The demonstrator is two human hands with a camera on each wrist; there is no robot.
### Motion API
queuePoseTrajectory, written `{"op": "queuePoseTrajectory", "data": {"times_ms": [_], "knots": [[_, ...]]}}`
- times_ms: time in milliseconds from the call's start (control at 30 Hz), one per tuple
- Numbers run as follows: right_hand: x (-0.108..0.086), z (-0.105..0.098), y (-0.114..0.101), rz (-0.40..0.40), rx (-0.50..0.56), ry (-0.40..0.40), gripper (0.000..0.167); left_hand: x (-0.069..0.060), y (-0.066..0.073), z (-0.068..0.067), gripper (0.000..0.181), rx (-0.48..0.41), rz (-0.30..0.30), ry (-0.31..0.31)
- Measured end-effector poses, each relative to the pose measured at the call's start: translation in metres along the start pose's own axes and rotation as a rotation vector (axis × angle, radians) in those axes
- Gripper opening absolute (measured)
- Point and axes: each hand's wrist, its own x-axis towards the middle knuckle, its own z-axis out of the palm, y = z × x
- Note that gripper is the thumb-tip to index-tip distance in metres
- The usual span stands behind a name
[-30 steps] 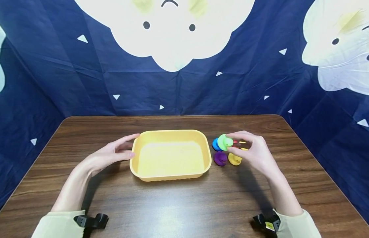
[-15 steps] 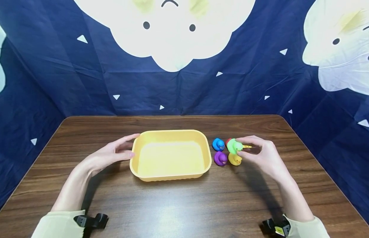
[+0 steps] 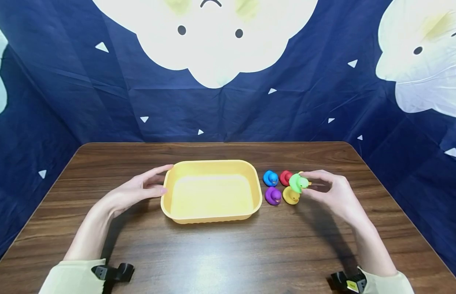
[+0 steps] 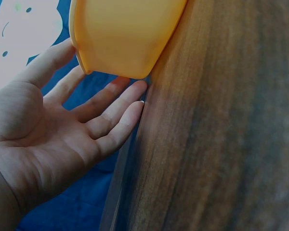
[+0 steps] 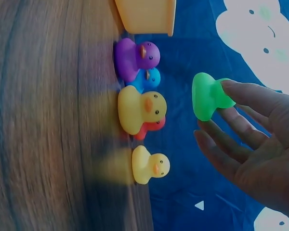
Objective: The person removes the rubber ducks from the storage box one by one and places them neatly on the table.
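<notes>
My right hand (image 3: 339, 197) pinches a green rubber duck (image 3: 298, 183) between thumb and fingertips, lifted off the table. In the right wrist view the green duck hangs apart from a group of standing ducks. Below it are a yellow duck (image 3: 290, 196) and a red duck (image 3: 285, 177), partly covered in the head view. A blue duck (image 3: 270, 178) and a purple duck (image 3: 273, 196) stand to their left. Another yellow duck (image 5: 150, 165) shows in the right wrist view. My left hand (image 3: 130, 192) touches the left end of a yellow plastic bin (image 3: 213, 219), fingers extended.
The wooden table (image 3: 209, 253) carries the bin near its middle and the ducks just right of it. A dark blue cloth (image 3: 169, 110) with white clouds hangs behind and along both sides.
My right hand has moved right with the green duck, from over the blue duck to beside the red and yellow ones. The blue and red ducks show more. My left hand keeps its place.
</notes>
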Motion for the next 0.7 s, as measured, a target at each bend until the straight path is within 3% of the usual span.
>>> {"op": "queuePoseTrajectory", "data": {"times_ms": [700], "knots": [[-0.001, -0.017, 0.021, 0.061, -0.034, -0.045, 0.042, 0.0, 0.0, 0.0, 0.069, 0.009, -0.007, 0.009]]}}
